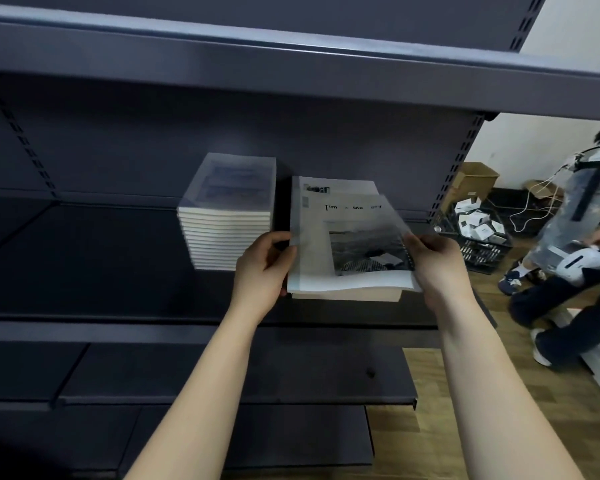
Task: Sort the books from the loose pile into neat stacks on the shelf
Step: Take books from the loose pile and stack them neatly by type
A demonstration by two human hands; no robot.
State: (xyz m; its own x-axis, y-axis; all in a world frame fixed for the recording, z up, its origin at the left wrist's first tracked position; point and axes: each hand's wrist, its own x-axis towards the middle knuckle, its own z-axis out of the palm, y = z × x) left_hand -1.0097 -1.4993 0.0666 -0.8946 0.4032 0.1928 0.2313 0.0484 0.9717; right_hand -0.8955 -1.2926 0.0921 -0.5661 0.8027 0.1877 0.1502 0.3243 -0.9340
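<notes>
Head view, just right of centre: a white-covered book (326, 244) with a grey photograph on its front (the title is too blurred to read in full) lies on top of a low stack (347, 295) of like books on the dark shelf (101, 265). The left hand (262, 268) grips the book's edge at 9 o'clock, thumb on the cover and fingers curled under. The right hand (437, 265) pinches the edge at 3 o'clock. The book's near edge overhangs the stack below it.

At 9 o'clock from this stack, just beside it and apart, stands a taller stack (227, 233) of white books, squarely piled. An upper shelf (291, 74) runs across at 12 o'clock, and a lower shelf (222, 368) sits at 6 o'clock.

Past the shelf's end at 3 o'clock, on the wooden floor (465, 410), are a black crate (482, 251) of small white boxes, a cardboard box (473, 180) behind it, and another person (568, 271).
</notes>
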